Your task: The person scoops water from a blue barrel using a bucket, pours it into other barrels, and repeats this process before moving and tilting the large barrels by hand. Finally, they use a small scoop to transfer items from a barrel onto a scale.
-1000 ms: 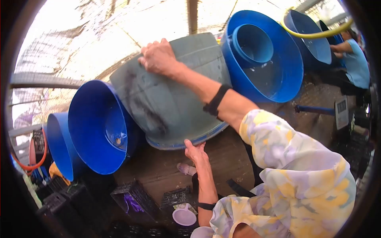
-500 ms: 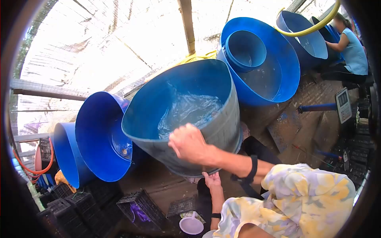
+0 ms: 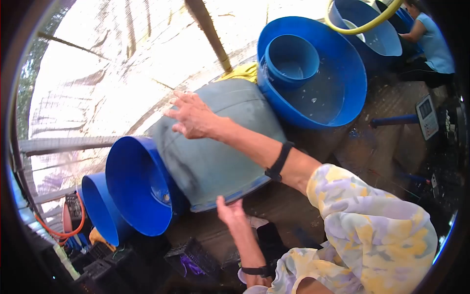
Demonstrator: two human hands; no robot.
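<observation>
The large grey-green tub [image 3: 220,142] is tipped far over, its outer wall and base edge towards me and its mouth out of sight. My left hand [image 3: 231,213], palm up, holds the tub's lower base edge, its thumb at the rim and fingertips partly hidden. Over the upper left of the tub wall, my right hand [image 3: 191,116] has its fingers spread and nothing in them; contact with the wall is unclear.
Two blue tubs [image 3: 134,186] [image 3: 100,208] lie left. At right, a blue tub [image 3: 360,73] holds water and a smaller tub [image 3: 291,61]. A person [image 3: 433,44] is beyond, near a yellow hose [image 3: 362,29]. A scale display [image 3: 427,116] stands right; a black crate [image 3: 196,259] lies below.
The grey-green tub has tipped away from me, hiding its inside and the water in it. My right hand has let go of the rim, moved up and left, and opened. My left hand has shifted left.
</observation>
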